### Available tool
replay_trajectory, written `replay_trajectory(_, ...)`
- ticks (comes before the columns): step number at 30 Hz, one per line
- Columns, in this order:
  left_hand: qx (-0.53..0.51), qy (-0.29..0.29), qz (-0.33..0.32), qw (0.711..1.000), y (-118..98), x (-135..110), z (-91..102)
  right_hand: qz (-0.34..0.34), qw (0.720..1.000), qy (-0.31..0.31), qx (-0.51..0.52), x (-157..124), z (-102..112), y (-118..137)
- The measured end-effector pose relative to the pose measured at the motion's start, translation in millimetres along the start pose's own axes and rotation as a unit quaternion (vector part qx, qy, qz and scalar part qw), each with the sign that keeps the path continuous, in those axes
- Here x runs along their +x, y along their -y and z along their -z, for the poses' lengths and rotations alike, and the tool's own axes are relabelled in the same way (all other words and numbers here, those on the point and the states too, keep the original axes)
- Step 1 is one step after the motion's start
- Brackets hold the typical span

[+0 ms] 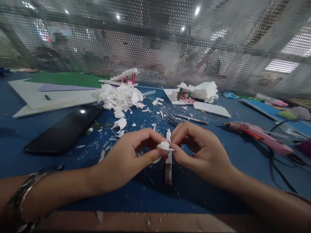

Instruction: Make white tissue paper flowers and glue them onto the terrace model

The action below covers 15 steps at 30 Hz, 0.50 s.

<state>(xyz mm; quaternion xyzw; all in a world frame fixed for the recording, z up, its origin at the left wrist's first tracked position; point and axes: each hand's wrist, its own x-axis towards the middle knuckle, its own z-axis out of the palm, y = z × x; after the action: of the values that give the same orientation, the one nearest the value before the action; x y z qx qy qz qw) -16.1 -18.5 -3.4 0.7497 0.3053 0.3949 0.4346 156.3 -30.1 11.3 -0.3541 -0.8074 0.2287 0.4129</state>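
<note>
Near the table's middle, my left hand (136, 158) pinches a small crumpled white piece (164, 145), paper or foam, between thumb and fingers. My right hand (199, 152) closes its thumb and forefinger on the thin right edge of that same piece. Beneath the fingertips a white and dark-red pen-like tool (168, 174) lies on the blue table, partly covered by the hands. A metal tweezers-like tool (191, 119) rests just beyond my right hand. Past my left hand rises a heap of torn white scraps (121, 97).
A black phone (65, 129) lies at left, before white and green sheets (63, 79). Small white models (181, 95) stand at the back. A pink glue gun (264, 136) with its cable is at right, near a blue board (279, 115). Perforated metal (155, 42) closes the far side.
</note>
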Motion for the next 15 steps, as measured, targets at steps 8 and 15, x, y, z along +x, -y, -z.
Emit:
replay_trajectory(8, 0.147, -0.012, -0.155, 0.977, -0.7, -3.0, 9.3, 0.037, 0.999, -0.004, -0.039, 5.7, 8.3, 4.9)
replay_trajectory(15, 0.204, 0.028, -0.215, 0.955, 9.0, -0.3, 16.2, 0.024, 0.874, 0.022, -0.485, -0.8, 72.8, 10.3)
